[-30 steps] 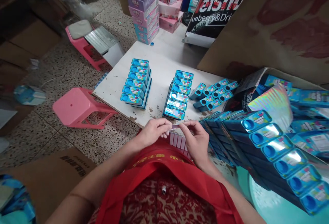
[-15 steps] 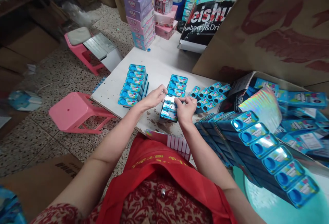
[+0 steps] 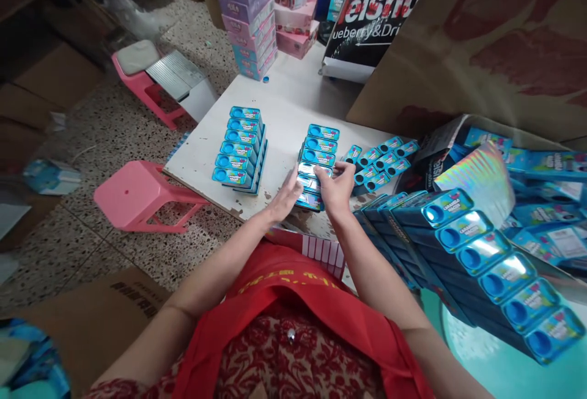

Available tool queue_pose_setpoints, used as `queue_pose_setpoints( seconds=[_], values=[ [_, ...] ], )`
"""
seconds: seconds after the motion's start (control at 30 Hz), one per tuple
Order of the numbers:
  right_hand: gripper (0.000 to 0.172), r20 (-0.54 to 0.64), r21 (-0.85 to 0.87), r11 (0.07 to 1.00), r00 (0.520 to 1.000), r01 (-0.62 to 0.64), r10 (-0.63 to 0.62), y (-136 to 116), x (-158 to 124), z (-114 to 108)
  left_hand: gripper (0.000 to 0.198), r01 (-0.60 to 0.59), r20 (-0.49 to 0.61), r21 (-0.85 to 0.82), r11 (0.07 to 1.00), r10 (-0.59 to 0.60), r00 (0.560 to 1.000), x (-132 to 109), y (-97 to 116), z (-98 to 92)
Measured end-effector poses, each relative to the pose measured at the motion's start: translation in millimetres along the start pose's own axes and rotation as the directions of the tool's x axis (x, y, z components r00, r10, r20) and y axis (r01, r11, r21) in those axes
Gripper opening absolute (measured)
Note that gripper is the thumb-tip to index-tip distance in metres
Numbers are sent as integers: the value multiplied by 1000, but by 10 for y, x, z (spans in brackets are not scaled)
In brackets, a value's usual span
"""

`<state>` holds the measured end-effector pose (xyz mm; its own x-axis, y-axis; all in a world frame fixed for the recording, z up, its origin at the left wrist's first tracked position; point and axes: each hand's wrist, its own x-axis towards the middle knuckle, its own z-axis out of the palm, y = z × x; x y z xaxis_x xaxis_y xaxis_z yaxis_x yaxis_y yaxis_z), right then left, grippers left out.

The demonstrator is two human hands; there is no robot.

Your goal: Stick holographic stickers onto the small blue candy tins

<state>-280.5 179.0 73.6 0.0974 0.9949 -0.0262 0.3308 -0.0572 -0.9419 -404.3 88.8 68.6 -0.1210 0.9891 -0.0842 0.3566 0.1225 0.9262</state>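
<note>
Two stacked rows of small blue candy boxes stand on a low white board (image 3: 284, 102): a left row (image 3: 239, 147) and a middle row (image 3: 318, 154). My left hand (image 3: 285, 194) lies flat with fingers stretched against the near left side of the middle row. My right hand (image 3: 337, 184) is curled over the near boxes of that row, thumb on their top. Whether it holds anything is hidden. A sheet of pink and white stickers (image 3: 323, 249) lies at the board's near edge.
Loose blue boxes (image 3: 378, 157) lie right of the middle row. A long column of blue boxes (image 3: 486, 258) leans at the right beside an open carton. Two pink stools (image 3: 140, 188) stand on the floor at the left. Stacked purple and pink cartons (image 3: 252, 14) stand behind.
A second ago both hands pinched a small strip near my lap. They reached out to the middle row of boxes, and my left hand has since flattened against its near side.
</note>
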Motion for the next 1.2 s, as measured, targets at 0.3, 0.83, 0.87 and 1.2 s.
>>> queue_pose_setpoints(
  seconds=[0.3, 0.83, 0.87, 1.2],
  values=[
    [27, 101, 55, 996, 992, 71, -76, 310, -757, -538, 40, 52, 105, 344, 937, -94, 990, -703, -564, 106],
    [34, 843, -305, 539, 485, 785, -230, 1171, -1037, -529, 34, 175, 344, 628, 759, -472, 812, -383, -582, 485],
    [34, 853, -291, 535, 468, 793, -230, 1176, -1038, -543, 34, 182, 343, 628, 757, -479, 808, -375, -579, 489],
    [10, 889, -315, 541, 442, 780, -121, 862, -1005, -599, 32, 221, 317, 588, 778, -474, 821, -348, -610, 528]
  ],
)
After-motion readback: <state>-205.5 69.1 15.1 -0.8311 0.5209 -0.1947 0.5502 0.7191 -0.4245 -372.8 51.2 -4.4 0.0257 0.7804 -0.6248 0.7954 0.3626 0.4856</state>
